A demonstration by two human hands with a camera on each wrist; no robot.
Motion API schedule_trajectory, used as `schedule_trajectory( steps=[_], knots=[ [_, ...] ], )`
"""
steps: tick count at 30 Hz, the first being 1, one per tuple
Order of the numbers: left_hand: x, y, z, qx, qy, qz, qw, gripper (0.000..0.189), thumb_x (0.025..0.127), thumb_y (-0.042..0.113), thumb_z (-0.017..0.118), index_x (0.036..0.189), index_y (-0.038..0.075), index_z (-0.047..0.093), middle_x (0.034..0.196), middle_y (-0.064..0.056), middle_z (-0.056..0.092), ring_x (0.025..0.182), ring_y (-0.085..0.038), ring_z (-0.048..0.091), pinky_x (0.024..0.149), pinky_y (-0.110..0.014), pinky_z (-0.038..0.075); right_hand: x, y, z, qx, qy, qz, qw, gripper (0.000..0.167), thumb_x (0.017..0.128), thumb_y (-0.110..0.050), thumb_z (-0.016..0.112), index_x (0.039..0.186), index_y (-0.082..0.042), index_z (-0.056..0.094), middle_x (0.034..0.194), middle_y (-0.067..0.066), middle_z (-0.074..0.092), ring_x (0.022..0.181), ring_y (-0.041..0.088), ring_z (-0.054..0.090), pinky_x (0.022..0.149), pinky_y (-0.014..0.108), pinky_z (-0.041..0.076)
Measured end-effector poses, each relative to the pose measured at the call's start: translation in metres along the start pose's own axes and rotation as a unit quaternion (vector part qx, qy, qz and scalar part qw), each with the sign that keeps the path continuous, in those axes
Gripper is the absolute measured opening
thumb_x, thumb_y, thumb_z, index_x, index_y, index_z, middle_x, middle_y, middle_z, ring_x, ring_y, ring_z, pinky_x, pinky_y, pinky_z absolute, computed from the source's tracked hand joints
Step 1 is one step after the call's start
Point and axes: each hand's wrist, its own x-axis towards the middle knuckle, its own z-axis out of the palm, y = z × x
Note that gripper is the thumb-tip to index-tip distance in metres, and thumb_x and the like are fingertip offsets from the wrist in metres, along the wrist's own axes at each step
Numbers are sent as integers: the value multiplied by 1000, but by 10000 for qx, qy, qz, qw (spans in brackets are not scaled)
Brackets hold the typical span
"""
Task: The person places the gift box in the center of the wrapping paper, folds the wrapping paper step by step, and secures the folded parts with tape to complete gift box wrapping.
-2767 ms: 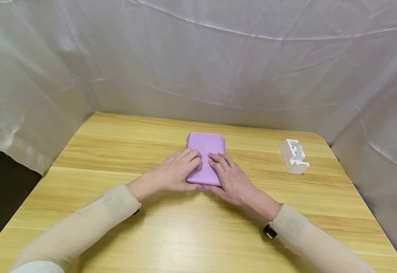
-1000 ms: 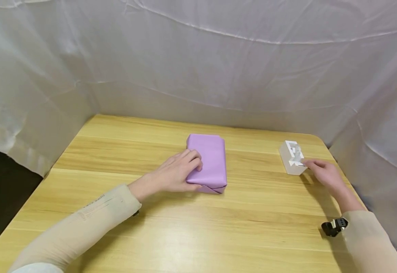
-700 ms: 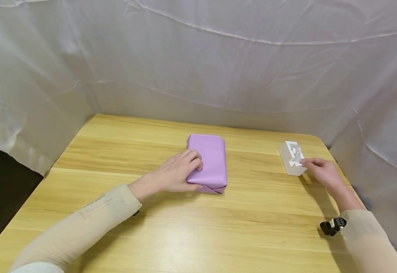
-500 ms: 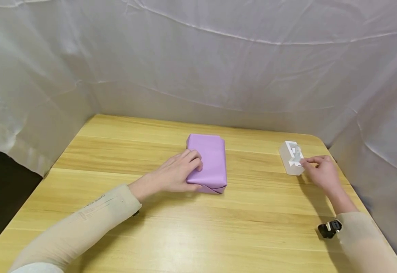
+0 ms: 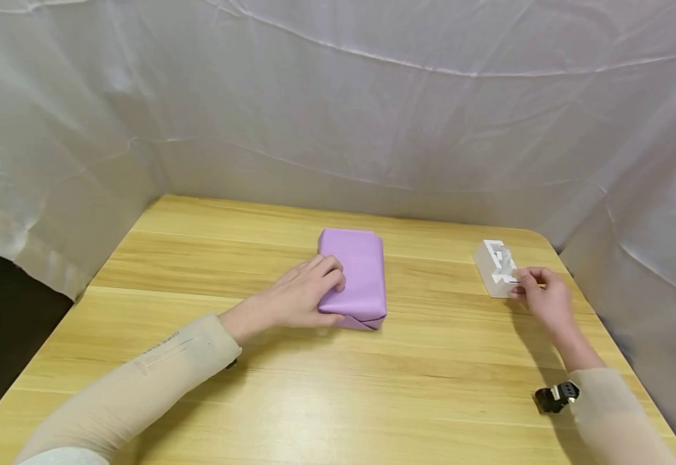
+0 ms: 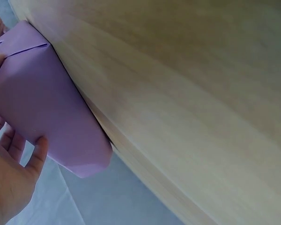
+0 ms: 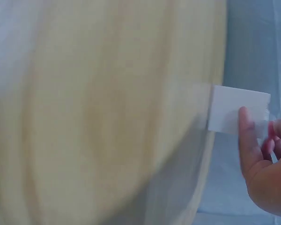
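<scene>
A purple paper-wrapped box [image 5: 362, 271] lies flat near the middle of the table, a folded flap showing at its near end. My left hand [image 5: 303, 294] holds its left side, with curled fingers on the top and the thumb by the near end. To the right stands a white tape dispenser [image 5: 488, 270] with a roll of clear tape [image 5: 505, 260]. At its cutting end, the thumb and index finger of my right hand [image 5: 547, 300] pinch the tape end, which is barely visible. In the right wrist view, one finger lies against the dispenser's white side [image 7: 227, 108].
The wooden table [image 5: 291, 400] has a rounded far right corner close behind the dispenser. Pale cloth [image 5: 338, 110] hangs around the back and sides. A small black device [image 5: 556, 396] is worn at the right wrist.
My right hand has left the box and moved right to the dispenser. Over the last second it shifts slightly, its fingers drawing closer together at the cutting end. The left hand stays put.
</scene>
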Motion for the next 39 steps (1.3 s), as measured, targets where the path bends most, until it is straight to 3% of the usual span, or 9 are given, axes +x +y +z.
schedule_trajectory(
  steps=[2,6,11,15,20,23,27,36,39],
  knots=[
    [0,-1,1,-6,41,9,10000,45,85,47,81,106,17,55,119,0,48,107,-17,45,86,-34,49,0,-2,-1,395,-133,367,9985,43,110,-22,48,129,16,50,93,3,61,72,2,70,71,23,61],
    [0,-2,2,-12,92,10,10000,45,84,47,82,106,18,55,119,0,48,107,-17,45,86,-35,49,1,-6,-4,810,-315,678,9939,46,110,-21,47,133,18,48,88,-5,67,74,2,71,73,22,60],
    [1,-1,2,3,46,28,10000,45,85,47,80,107,18,54,119,1,48,107,-17,45,86,-34,48,-6,-6,-6,2147,-461,1129,9690,36,110,-17,47,128,14,49,87,-4,68,78,5,71,77,20,59],
    [2,-1,3,-6,78,82,9999,44,86,47,80,106,18,54,118,1,48,106,-17,45,85,-34,48,-13,-2,-4,2760,-420,1224,9524,25,110,-16,47,119,7,51,93,-1,67,84,6,71,83,19,58],
    [2,-1,3,-18,140,141,9998,44,85,46,81,106,18,54,117,1,48,105,-17,45,84,-33,48,-21,0,-2,3966,-383,1244,9087,17,109,-8,46,105,5,56,95,8,68,89,14,73,90,23,57],
    [2,-1,3,-19,133,153,9998,44,85,46,81,106,18,55,117,1,48,105,-17,45,84,-34,49,-27,-2,-4,4754,-534,1343,8678,17,108,-3,48,100,6,61,97,13,69,91,21,75,92,27,57],
    [1,-2,0,-21,90,96,9999,44,85,47,81,105,18,55,118,0,48,106,-18,45,86,-34,49,-32,-5,-7,5112,-854,1324,8449,19,106,4,48,99,7,65,102,15,69,95,24,76,95,29,56],
    [0,-3,-2,14,97,127,9999,43,86,45,80,106,17,55,118,0,48,106,-18,45,84,-34,48,-34,2,-10,4936,-1375,1030,8526,30,109,2,43,105,5,73,108,14,75,101,20,75,95,28,56],
    [1,-2,-2,35,36,108,9999,43,87,46,79,106,18,55,118,0,47,106,-17,45,84,-33,48,-33,4,-11,4625,-1397,1169,8677,26,110,-5,45,106,3,69,109,11,76,103,19,74,95,28,56]
  ],
)
